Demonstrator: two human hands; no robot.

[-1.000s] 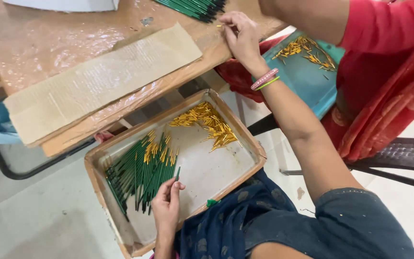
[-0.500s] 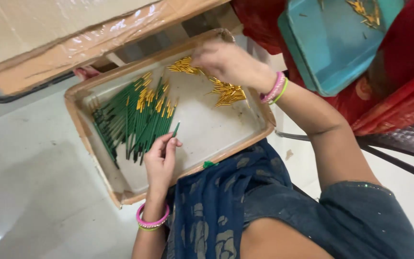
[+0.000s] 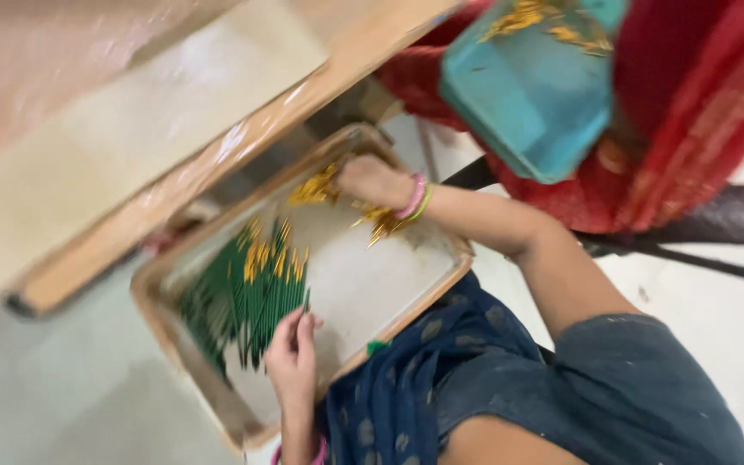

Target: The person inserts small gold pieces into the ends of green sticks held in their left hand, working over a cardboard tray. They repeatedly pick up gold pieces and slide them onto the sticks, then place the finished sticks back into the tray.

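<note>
Blur softened nearly everything we saw, so fine detail was hard to read, and the bench [image 3: 174,164] above the tray [image 3: 441,258] ran off the top and left edges. The near corner of the tray was cut by the bottom edge, and part of its near rim lay under the dark blue cloth [image 3: 424,387] on the lap. We could not make out single pieces in the yellow heap [image 3: 316,185]; it read only as a gold smear by the far rim, with more gold bits [image 3: 381,222] just beside the wrist. The right hand [image 3: 374,181] reached to that far side, its fingers bent down onto the heap, but we could not tell whether they had closed on anything. The left hand [image 3: 293,351] rested at the near edge of the green sticks [image 3: 238,301], fingers drawn together and pinching one stick [image 3: 306,301] that stood up from the fingertips. The sticks lay fanned in the left half of the tray, their yellow tips pointing toward the bench, while the right half showed bare pale floor. Above and to the right, a teal tub [image 3: 527,95] sat tilted against red cloth [image 3: 699,112], with a few more yellow bits [image 3: 518,17] at its top, partly cut off by the frame.
</note>
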